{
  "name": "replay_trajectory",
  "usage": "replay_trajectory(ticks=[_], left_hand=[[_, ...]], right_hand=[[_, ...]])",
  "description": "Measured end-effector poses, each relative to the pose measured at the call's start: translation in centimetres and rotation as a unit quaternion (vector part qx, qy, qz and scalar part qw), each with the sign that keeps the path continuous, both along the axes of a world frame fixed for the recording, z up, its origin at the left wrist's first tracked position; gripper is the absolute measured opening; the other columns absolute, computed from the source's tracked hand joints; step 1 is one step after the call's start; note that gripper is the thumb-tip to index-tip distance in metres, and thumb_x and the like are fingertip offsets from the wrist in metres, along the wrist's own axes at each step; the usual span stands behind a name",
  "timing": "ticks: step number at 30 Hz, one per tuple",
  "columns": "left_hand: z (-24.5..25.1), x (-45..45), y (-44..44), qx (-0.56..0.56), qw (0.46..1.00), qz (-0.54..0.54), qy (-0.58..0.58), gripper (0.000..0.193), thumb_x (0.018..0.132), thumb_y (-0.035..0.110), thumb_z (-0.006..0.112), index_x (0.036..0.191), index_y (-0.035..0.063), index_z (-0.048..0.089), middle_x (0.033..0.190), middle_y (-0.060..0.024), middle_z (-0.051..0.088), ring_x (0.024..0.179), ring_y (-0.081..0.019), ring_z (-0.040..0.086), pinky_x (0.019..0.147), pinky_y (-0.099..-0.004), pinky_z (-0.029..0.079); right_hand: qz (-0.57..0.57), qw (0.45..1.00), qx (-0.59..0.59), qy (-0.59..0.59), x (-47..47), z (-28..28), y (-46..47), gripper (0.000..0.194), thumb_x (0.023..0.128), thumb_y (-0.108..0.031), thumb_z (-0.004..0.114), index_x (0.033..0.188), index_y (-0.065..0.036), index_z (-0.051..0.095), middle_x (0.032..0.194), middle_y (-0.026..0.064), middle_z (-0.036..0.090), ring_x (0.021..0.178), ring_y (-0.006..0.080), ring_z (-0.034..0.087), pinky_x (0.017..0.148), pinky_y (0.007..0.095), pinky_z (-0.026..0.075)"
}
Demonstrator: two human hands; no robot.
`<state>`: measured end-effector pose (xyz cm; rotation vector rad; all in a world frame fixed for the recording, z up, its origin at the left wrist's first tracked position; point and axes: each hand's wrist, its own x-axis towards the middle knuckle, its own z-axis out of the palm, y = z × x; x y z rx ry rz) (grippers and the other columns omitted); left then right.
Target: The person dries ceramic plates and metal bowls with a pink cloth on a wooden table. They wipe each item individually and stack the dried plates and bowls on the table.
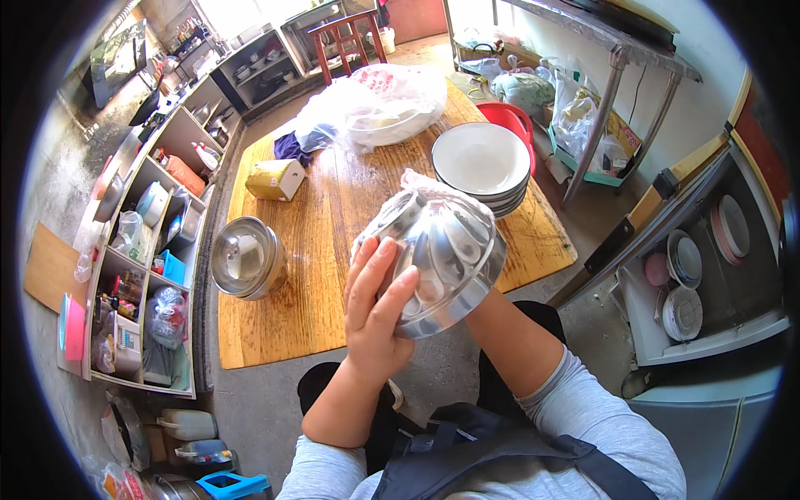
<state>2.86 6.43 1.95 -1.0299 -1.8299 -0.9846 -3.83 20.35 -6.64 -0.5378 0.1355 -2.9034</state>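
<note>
My left hand [378,306] grips a shiny stainless-steel bowl [437,262] with a fluted side, its fingers spread over the outer wall. The bowl is tilted, its base turned up and away from me. A thin pale pinkish cloth [425,180] lies along its far edge. My right forearm [515,340] runs up behind the bowl, which hides my right hand. Just beyond stands a stack of white enamel bowls [481,159] with dark rims. To the left on the wooden table [312,250] sits a small stack of metal bowls [242,256].
Farther back on the table are a yellow tissue box [275,179] and a large basin covered with plastic [394,109]. A red stool [509,119] stands at its right edge. Shelves [150,237] line the left wall. An open cabinet with dishes [700,275] is at right.
</note>
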Motion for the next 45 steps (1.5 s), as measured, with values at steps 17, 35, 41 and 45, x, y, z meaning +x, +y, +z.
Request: replay_trajectory(ticks=[17, 35, 41, 45], left_hand=[[0.8, 1.8, -5.1, -0.190, 0.956, 0.093, -0.203, 0.060, 0.088, 0.011, 0.059, 0.145, 0.0125, 0.041, 0.151, -0.0163, 0.037, 0.143, -0.0334, 0.032, 0.106, -0.0613, 0.036], [-1.1, 1.4, -2.5, 0.031, 0.981, 0.133, -0.141, 0.071, 0.081, 0.016, 0.071, 0.144, 0.0062, 0.041, 0.144, -0.0230, 0.041, 0.132, -0.0397, 0.043, 0.108, -0.0476, 0.038], [-0.8, 0.2, -3.8, 0.032, 0.972, 0.070, -0.223, 0.075, 0.079, 0.015, 0.072, 0.146, 0.0100, 0.038, 0.148, -0.0231, 0.036, 0.135, -0.0423, 0.039, 0.110, -0.0495, 0.035], [-0.5, -0.1, -4.2, 0.024, 0.981, 0.054, -0.183, 0.073, 0.078, 0.016, 0.071, 0.145, 0.0110, 0.039, 0.146, -0.0225, 0.040, 0.132, -0.0422, 0.042, 0.111, -0.0491, 0.035]], right_hand=[[-0.501, 0.517, 0.682, 0.131, 0.2, -4.3, 1.6, 0.042, 0.092, -0.016, 0.058, 0.130, 0.002, 0.053, 0.132, 0.0117, 0.057, 0.119, 0.0225, 0.057, 0.104, 0.0316, 0.044], [-0.017, 0.973, 0.223, -0.050, 2.2, -0.9, -2.2, 0.053, 0.099, -0.024, 0.048, 0.145, -0.001, 0.036, 0.145, 0.0145, 0.044, 0.132, 0.0277, 0.046, 0.109, 0.0399, 0.039], [-0.072, 0.960, 0.269, -0.020, 3.7, 0.7, -3.9, 0.050, 0.099, -0.024, 0.047, 0.143, -0.002, 0.038, 0.143, 0.0145, 0.046, 0.130, 0.0274, 0.048, 0.109, 0.0398, 0.040], [-0.169, 0.922, 0.348, 0.017, 2.5, -0.9, -2.5, 0.053, 0.099, -0.028, 0.051, 0.143, -0.004, 0.037, 0.142, 0.0140, 0.047, 0.128, 0.0274, 0.050, 0.107, 0.0393, 0.043]])
